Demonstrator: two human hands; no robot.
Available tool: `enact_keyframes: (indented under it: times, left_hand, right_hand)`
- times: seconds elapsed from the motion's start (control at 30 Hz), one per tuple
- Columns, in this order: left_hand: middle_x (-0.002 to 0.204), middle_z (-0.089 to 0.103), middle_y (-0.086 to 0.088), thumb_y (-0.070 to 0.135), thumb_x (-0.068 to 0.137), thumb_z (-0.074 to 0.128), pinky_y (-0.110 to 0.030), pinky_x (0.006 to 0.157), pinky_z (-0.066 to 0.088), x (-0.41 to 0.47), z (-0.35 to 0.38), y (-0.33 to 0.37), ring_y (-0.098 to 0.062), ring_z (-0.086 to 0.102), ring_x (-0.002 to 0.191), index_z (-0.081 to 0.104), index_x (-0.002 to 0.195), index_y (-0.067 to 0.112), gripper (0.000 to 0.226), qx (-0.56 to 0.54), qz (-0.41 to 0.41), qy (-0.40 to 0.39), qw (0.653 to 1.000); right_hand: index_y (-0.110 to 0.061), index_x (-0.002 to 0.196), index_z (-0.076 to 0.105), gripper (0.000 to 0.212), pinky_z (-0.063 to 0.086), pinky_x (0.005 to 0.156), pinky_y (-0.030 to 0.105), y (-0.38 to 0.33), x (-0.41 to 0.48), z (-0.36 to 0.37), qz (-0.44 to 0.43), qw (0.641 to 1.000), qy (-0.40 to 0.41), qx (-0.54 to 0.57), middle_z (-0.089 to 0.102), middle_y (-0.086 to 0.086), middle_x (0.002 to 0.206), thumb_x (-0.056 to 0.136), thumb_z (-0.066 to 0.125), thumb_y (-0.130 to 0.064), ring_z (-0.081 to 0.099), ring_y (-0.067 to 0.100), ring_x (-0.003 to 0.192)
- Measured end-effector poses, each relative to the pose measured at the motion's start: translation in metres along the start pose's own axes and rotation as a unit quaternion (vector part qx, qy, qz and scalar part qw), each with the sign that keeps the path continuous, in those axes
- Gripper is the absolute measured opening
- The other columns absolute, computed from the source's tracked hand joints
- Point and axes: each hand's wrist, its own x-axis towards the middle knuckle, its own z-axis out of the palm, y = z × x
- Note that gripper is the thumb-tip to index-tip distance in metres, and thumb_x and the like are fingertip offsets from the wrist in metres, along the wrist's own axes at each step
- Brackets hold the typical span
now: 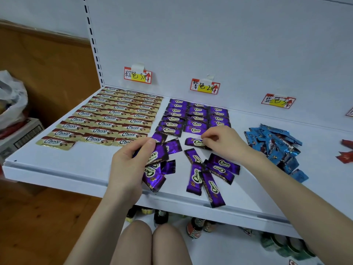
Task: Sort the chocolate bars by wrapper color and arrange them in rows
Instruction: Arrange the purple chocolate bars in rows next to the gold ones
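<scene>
On the white shelf (pixel 76 165) gold-and-brown bars (pixel 107 117) lie in neat rows at the left. Purple bars (pixel 196 116) form rows in the middle. My left hand (pixel 131 163) grips a bunch of purple bars (pixel 154 169) above the shelf's front. My right hand (pixel 223 142) pinches a single purple bar (pixel 193 142) lying just below the purple rows. Several loose purple bars (pixel 210 173) lie scattered near the front edge. A heap of blue bars (pixel 275 144) sits at the right.
Three handwritten price labels (pixel 138 75) are taped to the back panel. Red wrappers (pixel 346 152) show at the far right edge. A plastic bag and a carton (pixel 17 131) stand left of the shelf. Jars and tape rolls (pixel 194 226) lie on the level below, beside my knees.
</scene>
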Motion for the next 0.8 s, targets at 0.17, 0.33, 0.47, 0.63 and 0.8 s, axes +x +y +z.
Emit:
enact_keyframes:
  times: [0.17,0.33,0.47,0.63,0.8]
  left_hand:
    - [0.071,0.073,0.005,0.018,0.089,0.06,-0.028,0.052,0.058,-0.001,-0.001,-0.001,-0.012,0.071,0.067,0.066,0.083,0.022,0.009,0.005,0.013,-0.001,1.0]
    - [0.067,0.072,0.007,0.02,0.088,0.06,-0.024,0.048,0.055,-0.002,0.001,0.0,-0.009,0.07,0.064,0.065,0.083,0.022,0.007,0.0,0.01,-0.005,1.0]
    - [0.07,0.073,0.007,0.021,0.088,0.06,-0.025,0.05,0.057,-0.001,0.001,-0.001,-0.011,0.071,0.067,0.066,0.084,0.023,0.007,0.009,0.015,-0.006,1.0]
    - [0.075,0.074,0.003,0.023,0.087,0.061,-0.028,0.055,0.058,0.0,0.001,-0.002,-0.014,0.072,0.072,0.067,0.086,0.022,0.006,0.015,0.015,-0.006,1.0]
    - [0.074,0.073,0.005,0.024,0.086,0.061,-0.029,0.055,0.059,0.001,0.001,-0.003,-0.013,0.072,0.072,0.066,0.087,0.023,0.005,0.017,0.012,-0.004,1.0]
  right_hand:
    - [-0.02,0.101,0.07,0.021,0.034,0.069,0.016,0.001,0.0,0.005,-0.058,0.998,-0.002,-0.04,0.061,-0.004,0.097,0.087,0.061,-0.031,0.047,0.006,0.088]
    - [-0.019,0.098,0.072,0.017,0.033,0.071,0.022,0.0,0.006,0.007,-0.054,0.998,0.007,-0.039,0.065,-0.007,0.094,0.087,0.061,-0.028,0.047,0.004,0.085]
    - [-0.016,0.101,0.071,0.018,0.029,0.069,0.018,-0.005,0.011,0.007,-0.053,0.998,0.014,-0.032,0.064,-0.008,0.095,0.088,0.061,-0.023,0.043,0.001,0.084]
    - [-0.012,0.101,0.071,0.018,0.029,0.067,0.017,-0.012,0.011,0.005,-0.051,0.998,0.011,-0.022,0.065,0.0,0.098,0.089,0.06,-0.019,0.045,0.005,0.085]
    - [-0.011,0.103,0.07,0.019,0.033,0.069,0.018,-0.016,0.01,0.003,-0.047,0.999,0.008,-0.022,0.066,0.004,0.099,0.089,0.058,-0.017,0.053,0.014,0.089]
